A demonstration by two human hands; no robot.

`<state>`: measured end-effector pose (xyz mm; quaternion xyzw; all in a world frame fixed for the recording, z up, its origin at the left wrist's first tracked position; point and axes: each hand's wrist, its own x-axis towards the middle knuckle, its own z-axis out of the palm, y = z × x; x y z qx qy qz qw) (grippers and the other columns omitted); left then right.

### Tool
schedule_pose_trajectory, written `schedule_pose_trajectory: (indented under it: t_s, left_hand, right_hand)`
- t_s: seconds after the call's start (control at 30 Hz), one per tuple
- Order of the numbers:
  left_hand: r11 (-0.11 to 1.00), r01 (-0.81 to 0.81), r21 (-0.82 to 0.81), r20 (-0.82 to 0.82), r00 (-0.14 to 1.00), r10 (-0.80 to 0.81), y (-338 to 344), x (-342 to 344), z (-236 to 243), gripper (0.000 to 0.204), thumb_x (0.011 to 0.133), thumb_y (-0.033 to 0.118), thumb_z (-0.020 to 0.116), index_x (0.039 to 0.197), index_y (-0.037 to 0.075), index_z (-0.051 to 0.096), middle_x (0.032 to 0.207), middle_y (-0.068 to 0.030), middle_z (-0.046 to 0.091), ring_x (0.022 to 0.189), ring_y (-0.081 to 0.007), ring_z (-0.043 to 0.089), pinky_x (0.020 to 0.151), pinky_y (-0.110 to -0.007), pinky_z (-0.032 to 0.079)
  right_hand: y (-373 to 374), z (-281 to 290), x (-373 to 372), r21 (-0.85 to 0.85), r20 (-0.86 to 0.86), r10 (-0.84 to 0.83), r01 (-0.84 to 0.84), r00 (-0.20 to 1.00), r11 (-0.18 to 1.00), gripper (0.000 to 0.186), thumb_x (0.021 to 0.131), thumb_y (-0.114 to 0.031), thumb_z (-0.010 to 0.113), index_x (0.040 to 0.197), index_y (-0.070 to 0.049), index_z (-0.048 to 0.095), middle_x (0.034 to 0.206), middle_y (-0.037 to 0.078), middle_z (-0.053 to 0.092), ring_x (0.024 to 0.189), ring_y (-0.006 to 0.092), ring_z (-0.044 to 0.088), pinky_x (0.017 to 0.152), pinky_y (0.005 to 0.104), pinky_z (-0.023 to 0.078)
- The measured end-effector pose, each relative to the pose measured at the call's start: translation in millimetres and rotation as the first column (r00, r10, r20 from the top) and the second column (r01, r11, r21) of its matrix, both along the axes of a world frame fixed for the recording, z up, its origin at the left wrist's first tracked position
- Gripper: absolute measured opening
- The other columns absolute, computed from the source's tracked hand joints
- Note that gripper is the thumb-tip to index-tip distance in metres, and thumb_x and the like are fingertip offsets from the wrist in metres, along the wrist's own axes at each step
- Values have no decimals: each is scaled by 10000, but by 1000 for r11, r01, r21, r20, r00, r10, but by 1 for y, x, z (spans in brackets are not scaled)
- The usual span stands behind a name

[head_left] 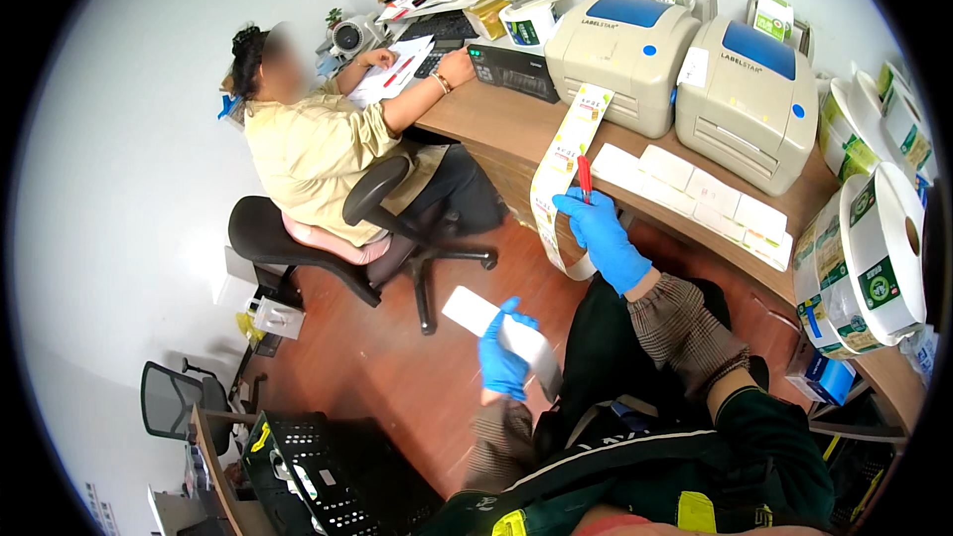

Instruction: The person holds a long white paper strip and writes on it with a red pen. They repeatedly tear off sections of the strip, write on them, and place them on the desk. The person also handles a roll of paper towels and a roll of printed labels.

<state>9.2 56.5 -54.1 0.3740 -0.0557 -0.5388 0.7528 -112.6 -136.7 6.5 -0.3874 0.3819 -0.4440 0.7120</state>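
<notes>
My left hand (pixel 503 349), in a blue glove, is closed around a white paper strip (pixel 471 310). One end of the strip points toward the chair, and the other hangs down near my leg. A red pen (pixel 584 180) stands up from the closed fingers of my right hand (pixel 604 238), also gloved in blue. Just beside that hand, a strip of printed labels (pixel 567 151) comes out of the left label printer (pixel 620 55) and curls below the desk edge. Whether my right fingers touch this strip, I cannot tell.
A second label printer (pixel 749 99) stands alongside, with white label sheets (pixel 695 189) in front. Large label rolls (pixel 874 258) crowd the right. At the desk's far left a person (pixel 318 159) sits on a black office chair (pixel 298 243). A black perforated crate (pixel 328 476) is at lower left.
</notes>
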Motion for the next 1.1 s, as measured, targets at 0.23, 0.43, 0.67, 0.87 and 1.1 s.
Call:
schedule_pose_trajectory:
  t_s: [0.23, 0.43, 0.67, 0.87, 1.1]
  left_hand:
    - [976, -67, -208, 255, 959, 120, -12, 56, 116, 297, 902, 143, 528, 1123, -54, 556, 794, -59, 550, 765, -186, 535, 788, -346, 455]
    - [913, 88, -398, 431, 897, 102, -57, 67, 227, 323, 938, 152, 490, 1176, -66, 514, 830, -66, 529, 804, -181, 504, 811, -352, 448]
    - [801, 127, -585, 418, 894, 163, -176, 113, 304, 395, 965, 133, 435, 1315, -49, 414, 1138, -141, 579, 1069, -249, 559, 1023, -394, 416]
    - [893, 37, -449, 255, 963, 88, -305, 180, 209, 410, 930, 111, 417, 1296, -74, 438, 1230, -177, 544, 1132, -325, 533, 1032, -454, 405]
    - [977, -39, -211, 67, 996, 54, -357, 185, 82, 459, 949, 166, 337, 1351, -54, 371, 1402, -193, 399, 1291, -349, 393, 1083, -484, 333]
  right_hand:
    - [11, -29, -4, 64, 177, 39, -51, 983, 997, 131, 843, -196, 655, 836, -80, 595, 574, -39, 482, 423, 48, 362, 374, 216, 252]
    - [35, 0, -27, 45, 128, 181, -188, 975, 981, 191, 836, -210, 688, 922, -46, 641, 671, -18, 576, 459, 23, 379, 400, 199, 263]
    - [37, 2, -53, 123, 254, 238, -275, 938, 954, 200, 859, -180, 662, 980, -23, 634, 803, 37, 640, 572, 63, 554, 463, 195, 418]
    - [60, 11, -77, 33, 407, 203, -236, 891, 971, 281, 865, -152, 648, 1083, 20, 609, 949, 85, 668, 820, 153, 665, 732, 277, 543]
    - [102, 21, -103, 169, 240, 316, -360, 918, 918, 291, 870, -112, 629, 1113, 43, 592, 1019, 123, 668, 875, 176, 663, 796, 312, 539]
